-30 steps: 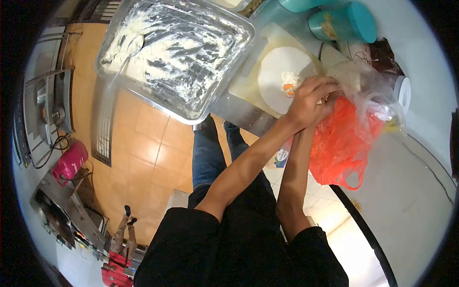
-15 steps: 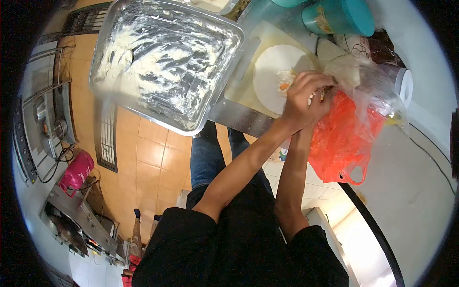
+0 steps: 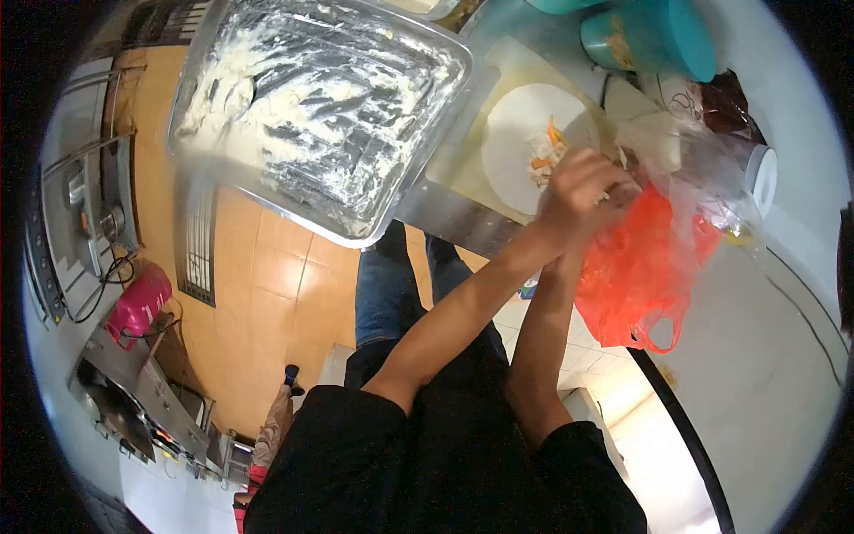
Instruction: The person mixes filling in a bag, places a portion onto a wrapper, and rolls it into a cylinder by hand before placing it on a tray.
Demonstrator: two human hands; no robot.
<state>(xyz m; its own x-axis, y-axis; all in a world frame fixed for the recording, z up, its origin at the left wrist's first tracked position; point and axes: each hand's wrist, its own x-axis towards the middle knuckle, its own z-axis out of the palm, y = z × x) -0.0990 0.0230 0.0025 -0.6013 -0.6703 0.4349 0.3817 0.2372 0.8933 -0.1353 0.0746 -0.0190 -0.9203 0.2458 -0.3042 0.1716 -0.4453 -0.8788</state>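
My left hand [image 3: 580, 182] is above the right edge of a round white wrapper [image 3: 509, 133], its fingers curled and blurred; whatever they hold is too small to name. My right hand [image 3: 614, 206] sits partly beneath it at the mouth of a red plastic bag [image 3: 636, 271], its fingers mostly hidden. Pale shreds and orange strips [image 3: 543, 163] lie on the right part of the wrapper. The wrapper rests on a pale cutting board [image 3: 458, 165].
A metal tray [image 3: 334, 230] smeared with white paste is at the upper left. Teal containers [image 3: 654, 44], clear plastic [image 3: 694, 156] and a white-lidded jar [image 3: 763, 181] stand at the upper right. A pink gas cylinder [image 3: 142, 298] and another person's leg [image 3: 276, 418] appear lower left.
My left hand has shifted slightly away from the wrapper's middle toward the red bag. More orange strips show on the wrapper. The other person has moved within the view.
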